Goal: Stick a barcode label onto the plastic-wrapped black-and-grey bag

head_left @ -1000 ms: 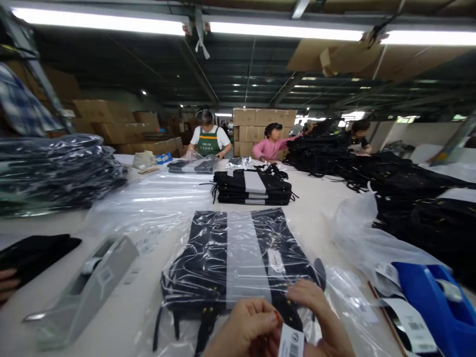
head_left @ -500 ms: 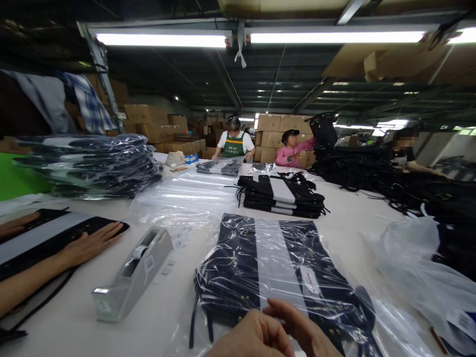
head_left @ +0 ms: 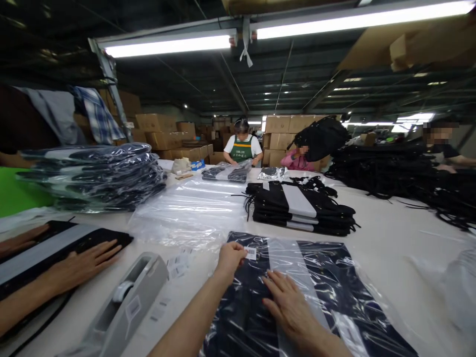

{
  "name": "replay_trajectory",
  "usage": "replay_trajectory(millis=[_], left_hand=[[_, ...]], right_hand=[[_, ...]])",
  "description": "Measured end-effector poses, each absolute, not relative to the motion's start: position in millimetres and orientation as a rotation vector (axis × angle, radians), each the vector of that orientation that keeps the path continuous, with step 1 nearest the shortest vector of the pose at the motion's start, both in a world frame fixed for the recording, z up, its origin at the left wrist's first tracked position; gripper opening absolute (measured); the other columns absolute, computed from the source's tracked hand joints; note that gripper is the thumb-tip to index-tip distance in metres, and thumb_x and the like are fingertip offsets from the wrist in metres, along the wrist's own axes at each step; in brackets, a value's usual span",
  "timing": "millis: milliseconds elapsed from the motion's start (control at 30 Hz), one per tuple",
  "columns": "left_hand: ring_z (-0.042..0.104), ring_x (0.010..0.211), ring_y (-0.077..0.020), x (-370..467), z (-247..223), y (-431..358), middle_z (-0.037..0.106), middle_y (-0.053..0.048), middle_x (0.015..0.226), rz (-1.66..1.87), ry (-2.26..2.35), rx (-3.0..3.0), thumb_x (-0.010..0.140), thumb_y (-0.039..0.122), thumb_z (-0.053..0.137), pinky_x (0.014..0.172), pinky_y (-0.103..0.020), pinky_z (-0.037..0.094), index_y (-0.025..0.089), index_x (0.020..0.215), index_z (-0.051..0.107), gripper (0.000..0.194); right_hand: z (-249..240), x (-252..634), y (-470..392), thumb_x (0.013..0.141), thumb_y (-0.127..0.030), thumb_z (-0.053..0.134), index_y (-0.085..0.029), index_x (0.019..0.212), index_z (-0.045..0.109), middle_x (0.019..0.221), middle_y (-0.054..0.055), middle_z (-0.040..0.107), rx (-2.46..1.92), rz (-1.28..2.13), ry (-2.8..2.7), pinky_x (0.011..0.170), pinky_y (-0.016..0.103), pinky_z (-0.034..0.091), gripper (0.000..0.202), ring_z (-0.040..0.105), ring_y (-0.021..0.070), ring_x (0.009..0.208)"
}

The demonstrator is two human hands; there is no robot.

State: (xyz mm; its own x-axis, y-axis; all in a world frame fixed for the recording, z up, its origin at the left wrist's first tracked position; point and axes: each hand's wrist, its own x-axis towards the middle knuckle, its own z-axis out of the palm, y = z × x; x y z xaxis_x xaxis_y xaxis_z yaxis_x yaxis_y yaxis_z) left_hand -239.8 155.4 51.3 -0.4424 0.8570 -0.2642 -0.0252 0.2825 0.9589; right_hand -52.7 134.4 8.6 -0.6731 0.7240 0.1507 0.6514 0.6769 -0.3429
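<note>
A clear plastic bag with a folded dark item and a pale grey band inside (head_left: 323,267) lies flat in front of me. Between its thumb and fingers my left hand (head_left: 231,257) pinches a small white barcode label (head_left: 251,253) over the bag's upper left part. My right hand (head_left: 289,303) rests spread on the plastic, across the grey band. To the left of my left forearm stands a grey tape dispenser (head_left: 128,302). Loose barcode labels (head_left: 180,263) lie on the table beside it.
At the left, another person's hands (head_left: 84,263) press on a folded black item with a grey band (head_left: 44,248). Beyond are stacked bagged items (head_left: 100,181), clear plastic bags (head_left: 186,210) and a black folded stack (head_left: 297,203). Co-workers (head_left: 241,146) stand across the table.
My hands have moved forward and apart; the left now holds a barcode label over the bag, the right lies flat on it. The view has shifted, and a far co-worker lifts a black item.
</note>
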Motion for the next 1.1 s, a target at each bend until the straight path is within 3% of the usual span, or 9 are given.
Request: replay_trajectory(millis=[100, 267, 467, 800, 1000, 1100], left_hand=[[0.038, 0.039, -0.0041, -232.0, 31.1, 184.3, 0.041, 0.011, 0.046, 1.225, 1.733, 0.766, 0.081, 0.017, 0.060, 0.040, -0.017, 0.030, 0.014, 0.061, 0.049, 0.023], [0.039, 0.040, -0.0033, -226.2, 7.5, 201.3, 0.043, 0.009, 0.050, 1.151, 1.776, 0.768, 0.084, 0.023, 0.059, 0.039, -0.016, 0.032, 0.013, 0.066, 0.051, 0.022], [0.042, 0.042, -0.0037, -229.3, 0.8, 201.3, 0.047, 0.008, 0.054, 1.111, 1.799, 0.799, 0.085, 0.029, 0.057, 0.042, -0.017, 0.037, 0.013, 0.069, 0.053, 0.024], [0.042, 0.042, -0.0047, -225.9, -16.2, 206.6, 0.044, 0.009, 0.050, 1.000, 1.968, 0.951, 0.082, 0.023, 0.061, 0.044, -0.018, 0.037, 0.013, 0.066, 0.052, 0.020], [0.058, 0.060, -0.0133, -230.1, -25.3, 207.8, 0.055, 0.004, 0.057, 0.951, 2.163, 1.174, 0.072, 0.018, 0.066, 0.060, -0.026, 0.044, 0.015, 0.065, 0.055, 0.014], [0.064, 0.077, -0.0239, -228.5, -18.6, 202.3, 0.064, -0.008, 0.074, 0.932, 2.262, 1.333, 0.070, 0.017, 0.065, 0.068, -0.032, 0.046, 0.013, 0.085, 0.058, 0.017]], right_hand=[[-25.9, -54.5, 134.7, 0.089, -0.050, 0.043, -0.018, 0.129, 0.050, 0.136, 0.013, 0.044, -1.046, 0.237, -2.799, 0.099, 0.060, 0.037, 0.052, 0.040, 0.0353, 0.126], [-62.2, -46.3, 134.2, 0.086, -0.050, 0.048, -0.021, 0.130, 0.049, 0.136, 0.012, 0.045, -0.914, 0.061, -2.706, 0.099, 0.054, 0.038, 0.052, 0.044, 0.0337, 0.124], [-67.3, -46.9, 135.1, 0.086, -0.049, 0.048, -0.020, 0.128, 0.051, 0.133, 0.012, 0.050, -0.881, -0.017, -2.662, 0.097, 0.052, 0.038, 0.050, 0.047, 0.0337, 0.121], [-60.7, -46.9, 132.2, 0.087, -0.047, 0.048, -0.022, 0.127, 0.051, 0.134, 0.009, 0.049, -0.912, 0.020, -2.675, 0.098, 0.050, 0.039, 0.048, 0.045, 0.0314, 0.123], [-59.0, -47.6, 131.9, 0.087, -0.047, 0.047, -0.021, 0.126, 0.052, 0.133, 0.010, 0.050, -0.922, -0.015, -2.687, 0.097, 0.049, 0.040, 0.047, 0.046, 0.0314, 0.122], [-62.4, -47.4, 131.8, 0.086, -0.046, 0.049, -0.022, 0.126, 0.052, 0.133, 0.009, 0.051, -0.924, 0.037, -2.652, 0.100, 0.049, 0.037, 0.047, 0.045, 0.0310, 0.122]])
